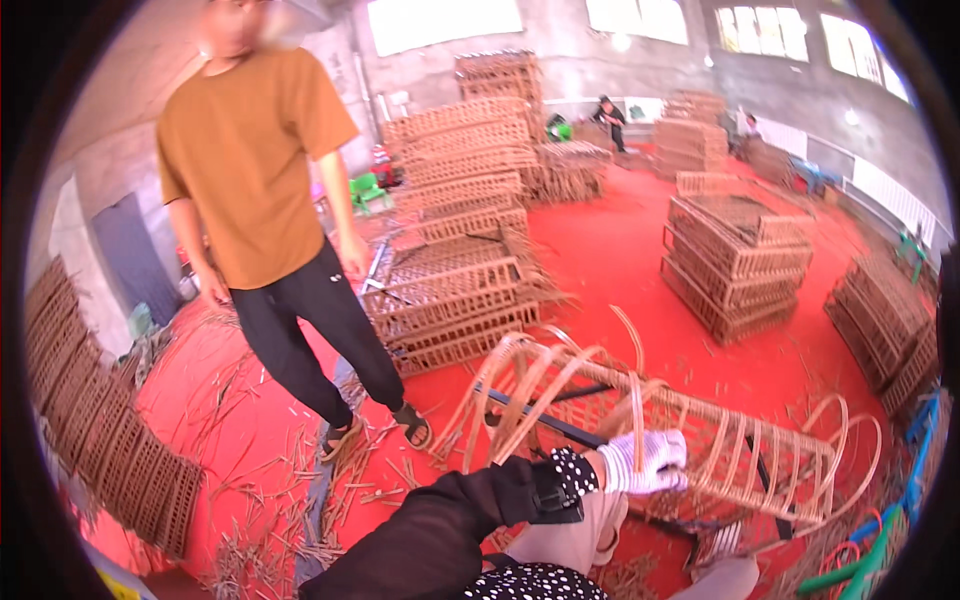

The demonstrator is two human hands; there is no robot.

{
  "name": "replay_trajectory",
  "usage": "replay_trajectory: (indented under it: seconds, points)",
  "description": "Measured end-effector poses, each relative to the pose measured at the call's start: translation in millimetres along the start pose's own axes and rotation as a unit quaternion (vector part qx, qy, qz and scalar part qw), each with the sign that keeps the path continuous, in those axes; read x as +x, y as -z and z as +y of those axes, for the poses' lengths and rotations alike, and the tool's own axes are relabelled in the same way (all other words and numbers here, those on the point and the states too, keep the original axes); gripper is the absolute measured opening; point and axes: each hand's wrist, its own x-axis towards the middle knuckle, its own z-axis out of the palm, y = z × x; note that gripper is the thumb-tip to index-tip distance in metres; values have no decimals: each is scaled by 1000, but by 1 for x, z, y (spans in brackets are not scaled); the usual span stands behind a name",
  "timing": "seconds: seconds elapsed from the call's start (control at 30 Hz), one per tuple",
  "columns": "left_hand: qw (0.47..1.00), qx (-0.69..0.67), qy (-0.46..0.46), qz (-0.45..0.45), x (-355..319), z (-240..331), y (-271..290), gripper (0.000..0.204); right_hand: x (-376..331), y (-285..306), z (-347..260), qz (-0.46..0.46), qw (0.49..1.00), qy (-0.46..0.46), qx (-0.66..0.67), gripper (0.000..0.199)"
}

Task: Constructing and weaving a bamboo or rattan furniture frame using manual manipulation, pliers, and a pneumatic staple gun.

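I see left hand (642, 460), in white knit glove, fingers curled tight on rim of half-woven cane basket frame (690, 440). Frame lies on its side on red floor (620, 250), directly ahead of me. Right hand out of sight. Beyond frame: stacked woven crates (455, 290); person in orange shirt (250, 150) standing left of frame.

Red floor (620, 250), littered with cane offcuts (270, 500) toward the lower left. Stacks of woven cane crates (735, 265) standing on it, more stacks (465, 290) at centre, flat woven panels (100, 430) piled along the left edge.
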Motion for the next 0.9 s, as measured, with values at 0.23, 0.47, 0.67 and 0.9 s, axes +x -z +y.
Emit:
replay_trajectory:
  seconds: [0.23, 0.47, 0.67, 0.9]
  points:
    - [998, 42, 26, 43, -10, -3, -12, 30, 13, -35, 5, -23, 988, -53, 140, 53]
    - [995, 76, 62, 22, -15, 21, -3, 28, 7, -61, 10, -22, 954, -108, 278, 50]
    - [995, 68, 77, -15, -17, 35, 3, 27, 1, -51, 25, 25, 914, -141, 380, 47]
    - [992, 96, -56, 61, 24, 85, 12, 25, -74, 72, 78, 356, 856, -139, 348, 44]
